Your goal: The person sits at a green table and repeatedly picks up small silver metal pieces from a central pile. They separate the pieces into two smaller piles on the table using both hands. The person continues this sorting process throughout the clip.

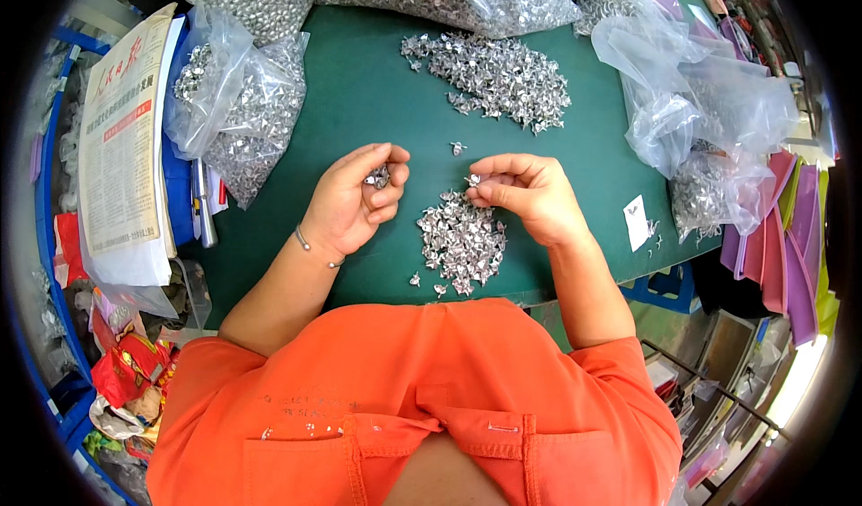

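Note:
Curled over the green tabletop, my left hand (357, 199) cups a few small silvery metal pieces (377, 177) in its fingers. A bracelet circles that wrist. My right hand (528, 196) pinches one small silver metal piece (472, 180) between thumb and fingertips, just above the near pile. This near pile of metal pieces (462, 241) lies between my hands, close to my body, with a few strays at its lower edge. Beyond the hands a single loose piece (458, 148) rests by itself. The exact shape of the pieces is too small to make out.
A larger pile of similar pieces (503, 79) spreads farther back on the green table (377, 84). Clear plastic bags of metal parts (256, 102) stand at the left, back and right (709, 192). A newspaper (126, 138) leans at the left; a small white card (637, 223) lies right.

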Demonstrator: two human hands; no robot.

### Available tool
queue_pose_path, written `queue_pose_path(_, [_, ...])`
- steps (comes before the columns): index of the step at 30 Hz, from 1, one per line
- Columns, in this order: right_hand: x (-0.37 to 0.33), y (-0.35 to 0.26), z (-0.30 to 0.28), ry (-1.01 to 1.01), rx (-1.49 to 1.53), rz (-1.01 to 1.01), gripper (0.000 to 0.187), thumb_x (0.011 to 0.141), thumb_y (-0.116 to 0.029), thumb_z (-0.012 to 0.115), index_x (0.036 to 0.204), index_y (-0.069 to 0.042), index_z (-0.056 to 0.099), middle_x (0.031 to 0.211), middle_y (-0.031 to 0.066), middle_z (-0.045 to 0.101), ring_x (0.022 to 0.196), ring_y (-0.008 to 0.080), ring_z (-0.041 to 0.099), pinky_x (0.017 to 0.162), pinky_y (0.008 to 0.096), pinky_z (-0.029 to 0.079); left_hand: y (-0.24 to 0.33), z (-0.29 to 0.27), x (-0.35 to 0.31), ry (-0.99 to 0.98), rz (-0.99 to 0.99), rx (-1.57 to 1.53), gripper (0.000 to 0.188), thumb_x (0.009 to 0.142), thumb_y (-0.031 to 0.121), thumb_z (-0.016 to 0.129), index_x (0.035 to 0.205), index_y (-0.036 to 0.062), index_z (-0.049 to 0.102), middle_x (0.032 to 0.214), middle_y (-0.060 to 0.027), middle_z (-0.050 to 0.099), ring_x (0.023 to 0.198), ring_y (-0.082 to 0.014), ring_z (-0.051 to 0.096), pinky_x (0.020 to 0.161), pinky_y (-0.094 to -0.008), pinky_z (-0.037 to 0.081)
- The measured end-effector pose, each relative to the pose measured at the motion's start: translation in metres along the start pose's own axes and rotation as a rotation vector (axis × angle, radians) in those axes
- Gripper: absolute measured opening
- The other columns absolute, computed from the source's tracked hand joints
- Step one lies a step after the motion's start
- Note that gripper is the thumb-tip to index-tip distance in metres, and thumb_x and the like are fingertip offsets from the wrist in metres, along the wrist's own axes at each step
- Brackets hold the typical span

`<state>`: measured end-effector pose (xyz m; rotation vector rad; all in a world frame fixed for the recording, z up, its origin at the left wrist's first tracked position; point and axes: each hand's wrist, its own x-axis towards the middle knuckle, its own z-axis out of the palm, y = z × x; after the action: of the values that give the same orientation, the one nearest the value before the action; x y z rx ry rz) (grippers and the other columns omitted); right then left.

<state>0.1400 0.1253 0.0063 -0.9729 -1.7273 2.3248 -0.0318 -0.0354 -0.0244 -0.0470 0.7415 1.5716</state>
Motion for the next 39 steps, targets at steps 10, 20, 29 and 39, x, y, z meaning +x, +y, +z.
queue_pose_path(10, [-0.007,-0.007,-0.015,-0.172,-0.185,-0.072,0.016,0.076,0.003,0.060,0.091,0.004,0.061,0.082,0.0060,0.063,0.072,0.0118,0.060,0.066,0.0235,0.048,0.000,-0.001,0.000,-0.018,0.003,0.009,0.023,0.094,0.020,0.041,0.096,0.0022,0.055,0.075,-0.0029,0.050,0.050,-0.0046,0.037,0.040,-0.0168,0.029])
queue_pose_path(20, [-0.004,-0.009,-0.002,-0.335,-0.703,-0.425,0.020,0.073,0.000,0.059,0.093,-0.003,0.062,0.088,0.0093,0.059,0.086,0.0276,0.055,0.078,0.0345,0.044,0.000,-0.001,0.000,0.000,0.006,0.009,0.023,0.094,0.020,0.041,0.095,0.0020,0.054,0.074,-0.0025,0.050,0.050,-0.0044,0.037,0.040,-0.0166,0.029])
queue_pose_path(29, [0.034,0.003,0.012,0.127,-0.921,-0.674,0.011,0.072,-0.002,0.063,0.083,-0.001,0.061,0.080,0.0107,0.057,0.077,0.0283,0.057,0.069,0.0351,0.046,0.001,0.000,0.001,0.003,-0.009,0.006,0.022,0.094,0.020,0.041,0.095,0.0017,0.054,0.074,-0.0030,0.050,0.049,-0.0049,0.037,0.040,-0.0169,0.029])
queue_pose_path(39, [0.044,-0.043,0.020,-0.290,-0.986,-0.691,0.008,0.076,0.000,0.060,0.084,0.002,0.060,0.085,0.0127,0.059,0.082,0.0285,0.057,0.073,0.0330,0.046,-0.002,-0.003,0.003,-0.025,-0.009,-0.025,0.022,0.093,0.019,0.041,0.095,0.0019,0.054,0.074,-0.0036,0.051,0.050,-0.0055,0.038,0.040,-0.0178,0.030])
